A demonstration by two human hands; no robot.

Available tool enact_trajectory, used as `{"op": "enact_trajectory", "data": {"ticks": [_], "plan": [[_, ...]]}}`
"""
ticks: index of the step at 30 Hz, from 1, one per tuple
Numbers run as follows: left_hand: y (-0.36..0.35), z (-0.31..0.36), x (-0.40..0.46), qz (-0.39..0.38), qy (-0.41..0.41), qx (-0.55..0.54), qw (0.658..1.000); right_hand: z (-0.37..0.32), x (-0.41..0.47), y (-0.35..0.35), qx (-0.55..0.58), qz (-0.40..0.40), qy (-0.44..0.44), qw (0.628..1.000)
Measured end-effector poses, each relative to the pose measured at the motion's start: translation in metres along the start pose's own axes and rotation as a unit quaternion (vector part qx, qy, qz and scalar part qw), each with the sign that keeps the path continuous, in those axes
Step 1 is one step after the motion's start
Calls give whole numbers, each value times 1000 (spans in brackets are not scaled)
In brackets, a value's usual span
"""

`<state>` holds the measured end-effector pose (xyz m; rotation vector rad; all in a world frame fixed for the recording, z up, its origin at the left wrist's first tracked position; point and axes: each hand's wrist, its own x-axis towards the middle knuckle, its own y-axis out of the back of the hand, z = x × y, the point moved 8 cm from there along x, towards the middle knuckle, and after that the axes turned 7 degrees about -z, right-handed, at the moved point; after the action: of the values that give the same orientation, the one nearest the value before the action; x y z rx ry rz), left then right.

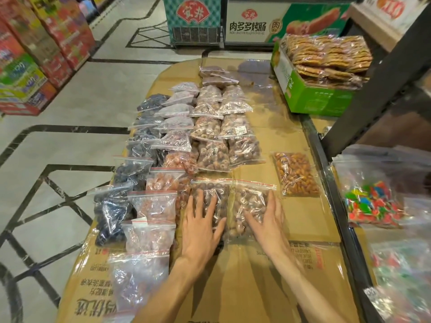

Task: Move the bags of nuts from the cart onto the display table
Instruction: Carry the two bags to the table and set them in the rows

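Note:
Several clear zip bags of nuts and dried fruit lie in rows on the cardboard-covered display table. Two bags of brown nuts sit side by side at the near end of the rows. My left hand lies flat, fingers spread, on the left bag of brown nuts. My right hand lies flat on the right bag of brown nuts. Neither hand grips its bag. A separate bag of orange-brown nuts lies to the right of them. The cart is not in view.
A green box stacked with bagged flat cakes stands at the table's far right. A dark shelf frame rises along the right, with bags of colourful candy beside it. Freezers stand beyond the table, stacked cartons at the far left.

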<state>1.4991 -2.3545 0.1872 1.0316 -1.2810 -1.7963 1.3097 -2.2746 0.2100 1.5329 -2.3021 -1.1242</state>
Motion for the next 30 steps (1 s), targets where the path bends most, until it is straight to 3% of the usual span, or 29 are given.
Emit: {"op": "enact_trajectory", "data": {"ticks": [7,17,30], "plan": [[-9,4,10,-12,30,7,999,4,15,-21,-50,-73,43,995],[2,6,-2,-49,-6,25,998,2,14,-15,-110,-78,43,990],[42,12,-139,-18,-90,47,995,-22,-134,20,-227,-66,120,964]]}}
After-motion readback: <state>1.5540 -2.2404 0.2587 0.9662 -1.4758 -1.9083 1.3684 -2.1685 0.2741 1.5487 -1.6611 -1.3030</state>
